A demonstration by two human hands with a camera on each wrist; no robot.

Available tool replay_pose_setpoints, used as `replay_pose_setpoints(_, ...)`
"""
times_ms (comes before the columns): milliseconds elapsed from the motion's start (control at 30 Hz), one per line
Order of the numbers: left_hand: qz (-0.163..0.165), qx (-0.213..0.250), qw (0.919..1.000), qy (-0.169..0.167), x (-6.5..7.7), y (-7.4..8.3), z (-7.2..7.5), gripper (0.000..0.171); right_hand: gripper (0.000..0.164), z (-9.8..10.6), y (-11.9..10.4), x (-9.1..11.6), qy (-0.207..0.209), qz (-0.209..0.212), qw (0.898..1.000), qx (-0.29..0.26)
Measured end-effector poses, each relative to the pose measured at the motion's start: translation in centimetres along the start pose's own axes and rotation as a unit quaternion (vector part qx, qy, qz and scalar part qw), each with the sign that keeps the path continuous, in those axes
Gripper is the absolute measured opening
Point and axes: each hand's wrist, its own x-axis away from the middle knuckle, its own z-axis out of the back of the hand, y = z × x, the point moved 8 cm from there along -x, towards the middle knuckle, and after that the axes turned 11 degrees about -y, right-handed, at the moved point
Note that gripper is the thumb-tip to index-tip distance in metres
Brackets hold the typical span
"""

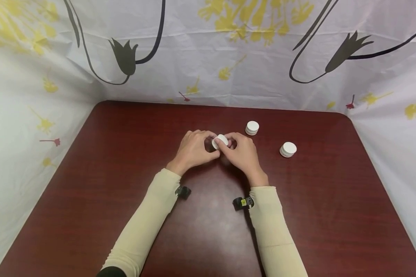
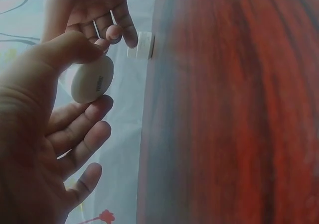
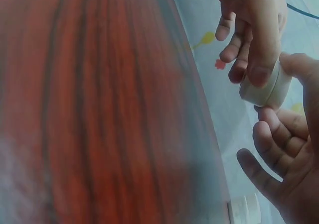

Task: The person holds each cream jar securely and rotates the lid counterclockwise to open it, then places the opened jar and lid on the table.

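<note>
A small round white jar [image 1: 222,139] is held between both hands, above the table's middle. My left hand [image 1: 194,149] pinches it from the left with thumb and fingers. From the right, the thumb and fingers of my right hand [image 1: 243,153] grip the same jar. In the left wrist view a flat round face of the jar [image 2: 93,82] shows small dark print. The right wrist view shows a seam running round the jar [image 3: 255,94], with a thumb on each side of it. Fingers hide parts of its side.
Two similar white jars stand upright on the dark red table [image 1: 332,200]: one jar [image 1: 252,128] beyond my right hand, another jar [image 1: 288,149] farther right. A patterned white cloth [image 1: 208,77] hangs behind the table and along its sides.
</note>
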Motion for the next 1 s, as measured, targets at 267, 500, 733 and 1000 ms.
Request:
replay_pose_setpoints(267,-0.013,0.004,0.9999,0.006,0.2,0.3,0.16,0.041,0.033,0.15,0.0,0.16,-0.004,0.008,1.0,-0.014)
replay_pose_setpoints(500,-0.019,-0.003,0.9998,-0.006,0.18,0.34,-0.02,0.041,0.028,0.15,-0.03,0.28,-0.012,0.019,1.0,-0.015)
replay_pose_setpoints(733,-0.032,0.001,0.9995,-0.006,0.17,0.67,-0.05,0.038,0.026,0.3,0.01,0.48,-0.012,0.027,1.0,-0.004)
replay_pose_setpoints(1000,-0.037,-0.008,0.9992,-0.011,0.32,0.73,0.09,0.04,0.027,0.15,-0.09,0.6,-0.023,0.027,0.999,-0.001)
